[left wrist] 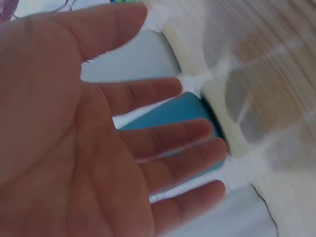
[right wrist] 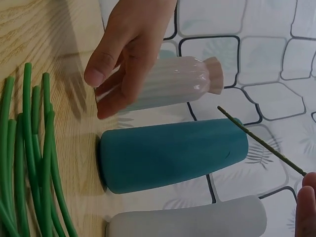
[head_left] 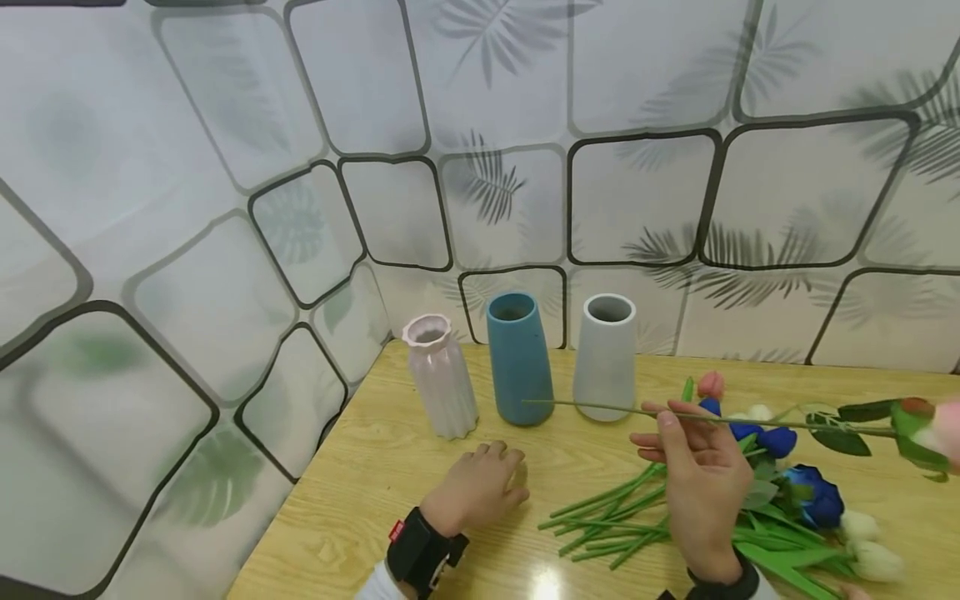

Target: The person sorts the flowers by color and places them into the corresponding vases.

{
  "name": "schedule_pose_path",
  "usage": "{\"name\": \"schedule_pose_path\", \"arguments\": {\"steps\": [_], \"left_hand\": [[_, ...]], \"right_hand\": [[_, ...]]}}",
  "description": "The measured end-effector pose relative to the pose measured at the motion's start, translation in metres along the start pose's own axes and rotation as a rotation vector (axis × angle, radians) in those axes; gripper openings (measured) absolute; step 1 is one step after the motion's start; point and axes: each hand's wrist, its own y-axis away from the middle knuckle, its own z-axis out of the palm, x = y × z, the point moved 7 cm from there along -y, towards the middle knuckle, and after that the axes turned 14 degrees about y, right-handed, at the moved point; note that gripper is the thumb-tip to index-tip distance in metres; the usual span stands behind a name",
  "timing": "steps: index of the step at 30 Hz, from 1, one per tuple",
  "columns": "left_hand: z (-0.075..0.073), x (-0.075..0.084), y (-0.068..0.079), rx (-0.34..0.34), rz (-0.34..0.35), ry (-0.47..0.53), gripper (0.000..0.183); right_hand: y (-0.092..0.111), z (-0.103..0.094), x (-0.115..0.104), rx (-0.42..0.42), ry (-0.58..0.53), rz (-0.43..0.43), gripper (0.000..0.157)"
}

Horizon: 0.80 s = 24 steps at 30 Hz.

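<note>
My right hand point(head_left: 705, 483) pinches the thin green stem of a pink artificial rose point(head_left: 947, 433). The stem lies nearly level, bloom to the right, its bare tip point(right wrist: 220, 108) overlapping the blue vase point(head_left: 521, 367) in the head view. Low over the table in front of the vases is my left hand point(head_left: 480, 483), fingers relaxed, holding nothing; its bare palm point(left wrist: 84, 148) fills much of the left wrist view. A pale pink ribbed vase point(head_left: 444, 383) with a scalloped rim stands left of the blue one, a white vase point(head_left: 603, 367) right of it. All three are upright.
Beneath my right hand, loose artificial flowers lie on the wooden table point(head_left: 352, 483): green stems point(head_left: 622, 508), a blue rose point(head_left: 813, 497), white tulips point(head_left: 873, 560) and a pink tulip point(head_left: 710, 385). A patterned wall covering point(head_left: 510, 208) rises directly behind the vases.
</note>
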Motion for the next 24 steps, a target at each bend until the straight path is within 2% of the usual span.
{"name": "schedule_pose_path", "arguments": {"steps": [4,8,11,13,15,18,22,24], "left_hand": [[-0.017,-0.025,0.008,0.024,-0.103,0.113,0.030],[-0.040,-0.059,0.026,0.036,-0.282,0.276,0.029],[-0.053,-0.088,0.041,0.054,-0.394,0.314,0.044],[-0.058,-0.106,0.046,0.103,-0.420,0.350,0.068],[-0.062,-0.118,0.045,0.176,-0.387,0.428,0.093],[-0.066,-0.128,0.035,0.313,-0.260,0.582,0.115],[-0.069,-0.127,0.015,0.468,-0.062,0.775,0.126],[-0.068,-0.124,0.006,0.511,-0.001,0.862,0.125]], "right_hand": [[0.003,0.003,-0.006,-0.018,0.067,-0.055,0.022],[0.003,0.004,-0.008,-0.016,0.103,-0.048,0.022],[0.003,0.005,-0.008,-0.022,0.149,-0.039,0.021],[0.003,0.007,-0.008,-0.029,0.150,-0.052,0.021],[0.003,0.009,-0.009,-0.032,0.144,-0.068,0.021],[0.005,0.013,-0.009,-0.036,0.136,-0.082,0.021],[0.008,0.019,-0.008,-0.035,0.160,-0.079,0.020],[0.008,0.022,-0.009,-0.031,0.127,-0.101,0.019]]}}
